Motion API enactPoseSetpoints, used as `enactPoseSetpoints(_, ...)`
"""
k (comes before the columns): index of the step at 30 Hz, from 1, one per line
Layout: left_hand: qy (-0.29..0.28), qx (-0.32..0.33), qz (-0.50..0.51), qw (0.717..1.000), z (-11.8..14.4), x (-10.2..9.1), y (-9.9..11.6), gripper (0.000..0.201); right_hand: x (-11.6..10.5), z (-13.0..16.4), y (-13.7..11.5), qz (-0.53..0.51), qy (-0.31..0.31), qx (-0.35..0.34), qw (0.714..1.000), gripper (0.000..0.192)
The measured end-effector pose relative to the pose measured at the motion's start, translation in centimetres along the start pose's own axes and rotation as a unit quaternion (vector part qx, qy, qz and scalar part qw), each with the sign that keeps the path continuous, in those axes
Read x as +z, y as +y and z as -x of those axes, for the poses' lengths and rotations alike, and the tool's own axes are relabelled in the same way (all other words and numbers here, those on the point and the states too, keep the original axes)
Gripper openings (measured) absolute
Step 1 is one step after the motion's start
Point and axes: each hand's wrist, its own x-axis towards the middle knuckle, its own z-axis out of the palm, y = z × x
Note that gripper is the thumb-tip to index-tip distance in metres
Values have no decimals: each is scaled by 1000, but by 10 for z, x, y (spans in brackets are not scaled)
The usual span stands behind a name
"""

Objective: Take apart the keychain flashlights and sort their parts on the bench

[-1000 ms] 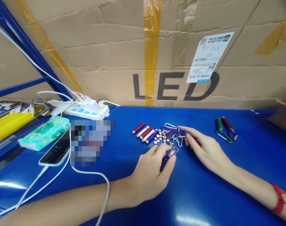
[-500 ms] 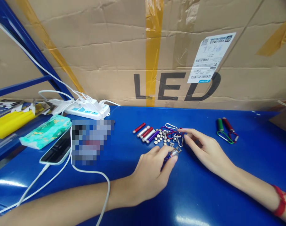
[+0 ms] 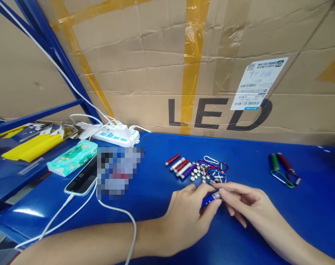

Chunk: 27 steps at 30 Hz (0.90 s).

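My left hand (image 3: 188, 219) is closed around a small blue flashlight (image 3: 210, 199), its silver, labelled end pointing right. At that end the thumb and fingertips of my right hand (image 3: 251, 206) are pinched together; whatever lies between them is hidden. Just beyond my hands is a heap of round silver button cells (image 3: 194, 172) and small metal pieces. Several coloured carabiners (image 3: 211, 159) lie among and behind them. To the left of the heap, red, silver and purple tubes (image 3: 182, 168) lie in a slanted row.
A green flashlight (image 3: 274, 162) and a red one (image 3: 285, 162), both with carabiners, lie at right. On the left are a charging phone (image 3: 81, 178), a tissue pack (image 3: 72, 156), a white power strip (image 3: 116, 136) and loose cables. A large cardboard box (image 3: 145, 81) stands behind.
My right hand has come from the carabiner heap to the end of the blue flashlight, where its fingertips now pinch. My left hand still holds the flashlight. The view has shifted somewhat.
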Motion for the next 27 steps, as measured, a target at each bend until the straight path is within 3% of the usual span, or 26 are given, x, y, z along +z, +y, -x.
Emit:
enactPoseSetpoints(7,2,6,9,1000,-1,0,-1,16,-4,-2,2,-29,-2,-1,1000,36)
enactPoseSetpoints(27,-25,26,-15,999,-2,-2,-4,19,-6,-4,3,-4,-38,-76,996,30)
